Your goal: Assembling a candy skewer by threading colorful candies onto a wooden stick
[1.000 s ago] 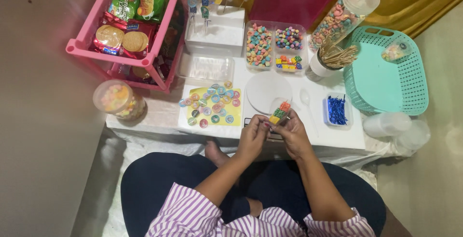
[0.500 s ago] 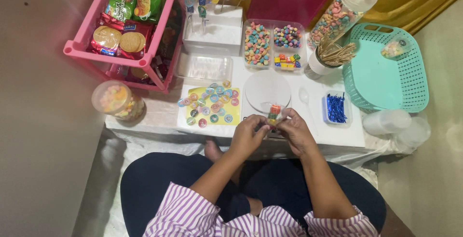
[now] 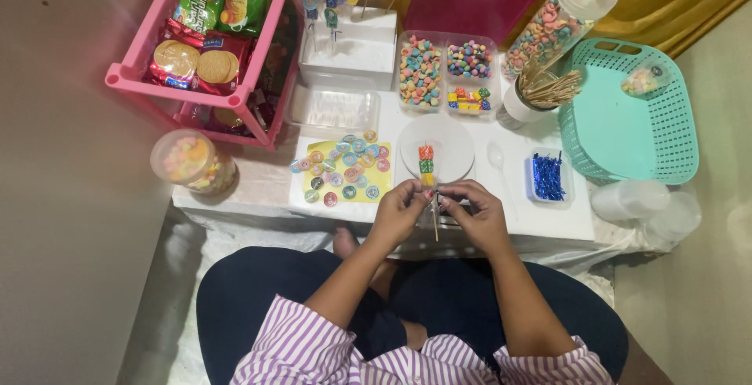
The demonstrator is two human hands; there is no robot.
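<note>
White counter (image 3: 501,220) stands low by a grey wall. Both hands' fingers, left hand (image 3: 399,211) and right hand (image 3: 479,214), pinch a thin skewer (image 3: 428,177) carrying 3 candies: red, green, yellow.

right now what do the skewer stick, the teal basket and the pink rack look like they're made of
Skewer stick: thin, pale and matte, likely wood or bamboo. Teal basket: moulded plastic by the look, with a perforated wall and a smooth, even colour. Pink rack: probably plastic too, with uniform colour and rounded, slightly glossy rails.

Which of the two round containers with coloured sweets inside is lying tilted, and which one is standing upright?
The tall clear jar beside the turquoise basket lies tilted. The short tub below the pink rack stands upright.
</note>
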